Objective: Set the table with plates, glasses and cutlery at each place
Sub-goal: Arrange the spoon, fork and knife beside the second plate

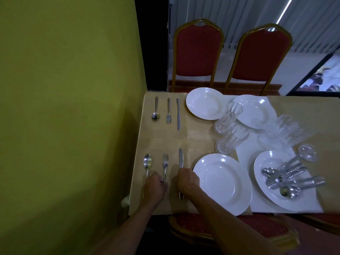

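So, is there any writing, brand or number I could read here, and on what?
No text can be read anywhere.
Plates, glasses: plain, no marks.
Fork, knife: any stamp is too small to tell.
Panel at the right edge: blurred, nothing legible.
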A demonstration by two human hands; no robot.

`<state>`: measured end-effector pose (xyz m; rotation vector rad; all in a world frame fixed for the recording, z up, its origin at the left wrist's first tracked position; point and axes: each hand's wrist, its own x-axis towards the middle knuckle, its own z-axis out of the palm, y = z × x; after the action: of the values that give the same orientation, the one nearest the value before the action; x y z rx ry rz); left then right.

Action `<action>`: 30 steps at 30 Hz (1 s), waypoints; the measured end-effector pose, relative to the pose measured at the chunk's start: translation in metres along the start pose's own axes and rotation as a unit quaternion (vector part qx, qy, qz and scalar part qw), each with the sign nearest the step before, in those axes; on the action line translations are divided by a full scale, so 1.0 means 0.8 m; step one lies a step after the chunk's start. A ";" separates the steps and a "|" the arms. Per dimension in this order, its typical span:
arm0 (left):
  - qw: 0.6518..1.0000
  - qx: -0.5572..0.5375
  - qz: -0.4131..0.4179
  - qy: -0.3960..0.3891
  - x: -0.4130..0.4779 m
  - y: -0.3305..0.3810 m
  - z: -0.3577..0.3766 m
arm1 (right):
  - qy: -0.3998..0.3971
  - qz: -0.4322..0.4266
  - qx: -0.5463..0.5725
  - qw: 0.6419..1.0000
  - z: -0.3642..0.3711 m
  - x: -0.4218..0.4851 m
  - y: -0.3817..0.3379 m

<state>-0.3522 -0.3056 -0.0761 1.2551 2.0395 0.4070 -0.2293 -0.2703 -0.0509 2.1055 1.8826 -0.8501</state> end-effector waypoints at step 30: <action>0.995 0.028 0.049 -0.080 -0.033 0.098 -0.018 | 0.053 -0.002 0.041 0.998 -0.056 -0.056 0.034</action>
<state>-0.3035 -0.2897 -0.0096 1.3803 1.8714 0.2858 -0.1914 -0.2903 0.0031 2.2380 1.9345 -0.8469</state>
